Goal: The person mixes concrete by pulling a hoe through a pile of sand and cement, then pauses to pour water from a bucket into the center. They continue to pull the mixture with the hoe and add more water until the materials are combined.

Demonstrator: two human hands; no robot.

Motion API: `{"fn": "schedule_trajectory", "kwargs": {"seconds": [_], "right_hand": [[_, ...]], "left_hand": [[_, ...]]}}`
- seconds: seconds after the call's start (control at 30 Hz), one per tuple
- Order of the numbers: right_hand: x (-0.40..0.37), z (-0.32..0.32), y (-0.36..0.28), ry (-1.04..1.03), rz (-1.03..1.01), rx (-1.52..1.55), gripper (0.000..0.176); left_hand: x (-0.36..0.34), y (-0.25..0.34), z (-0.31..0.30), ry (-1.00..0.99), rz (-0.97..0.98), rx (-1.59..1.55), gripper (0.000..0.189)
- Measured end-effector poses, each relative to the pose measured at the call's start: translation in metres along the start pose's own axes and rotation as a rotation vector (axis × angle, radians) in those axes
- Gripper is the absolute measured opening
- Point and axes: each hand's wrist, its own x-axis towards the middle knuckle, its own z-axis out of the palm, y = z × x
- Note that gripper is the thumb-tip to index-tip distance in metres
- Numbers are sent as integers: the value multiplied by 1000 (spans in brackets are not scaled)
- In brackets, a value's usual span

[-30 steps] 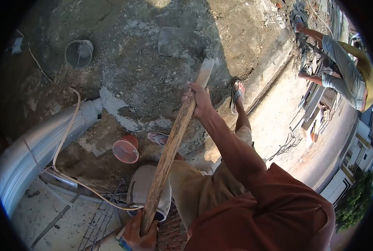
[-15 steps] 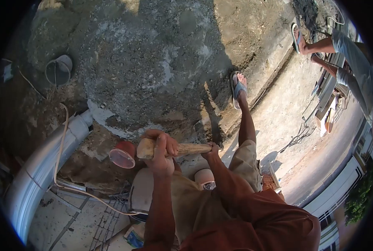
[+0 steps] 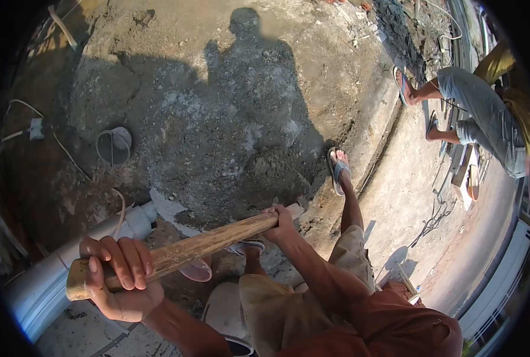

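A long, thick wooden handle (image 3: 208,242) slants across the view in front of my legs. My left hand (image 3: 122,271) is closed round its butt end at the lower left, close to the camera. Further along, my right hand (image 3: 281,221) grips the handle near its far end. A short pale piece shows just past the right hand, but I cannot make out what tool head is there. Beyond that end lies a dark heap of wet, gravelly mix (image 3: 271,175) on the ground. Under the handle, a small bucket (image 3: 198,271) is partly hidden.
A grey bucket (image 3: 114,146) lies at the left. A large silvery pipe (image 3: 57,282) runs along the lower left. A pale bucket (image 3: 224,312) stands by my legs. At the right, another person in jeans (image 3: 482,113) stands near a pile of planks (image 3: 468,169).
My left hand has swung left and closer to the camera, bringing the handle's butt with it. My hands are further apart on it. The view has tilted up, showing a shadow.
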Motion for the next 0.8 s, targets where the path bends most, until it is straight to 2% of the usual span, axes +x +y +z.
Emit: {"fn": "schedule_trajectory", "kwargs": {"seconds": [0.07,0.1,0.13,0.17,0.27,0.33,0.37,0.4,0.47,0.5,0.53,0.6,0.67,0.73,0.77,0.8], "right_hand": [[-38,26,29,-272,57,-21,16],[-50,36,30,-475,156,22,16],[-43,41,30,-577,261,82,17],[-49,54,32,-566,155,69,18],[-48,44,14,-537,82,69,21],[-31,-11,-15,-323,-118,124,18],[-25,-41,-35,-250,-157,156,17],[-22,-72,-57,-170,-192,187,16],[-17,-113,-98,163,-261,276,16],[2,-149,-122,251,-289,230,17],[40,-204,-153,225,-199,406,16],[47,-203,-182,296,-196,345,15],[69,-187,-194,353,-190,294,16],[96,-147,-201,140,-130,106,16],[120,-130,-204,65,-130,121,15],[110,-77,-190,46,-132,133,16]], "left_hand": [[20,43,3,-82,45,4,13],[35,58,-2,-122,68,9,13],[52,67,-6,-129,61,37,14],[70,68,-9,-129,70,69,14],[106,26,-3,-84,-118,-9,22],[96,-36,6,-61,-255,-66,25],[82,-73,16,-28,-341,-104,25],[63,-107,25,28,-414,-75,24],[23,-182,37,92,-580,-65,23],[3,-211,52,105,-638,-13,22],[-14,-239,64,87,-684,-8,20],[-34,-272,86,25,-732,39,18],[-28,-277,98,9,-689,59,18],[-8,-261,99,-28,-582,81,19],[4,-247,93,-16,-568,82,19],[15,-230,85,-7,-476,62,20]]}}
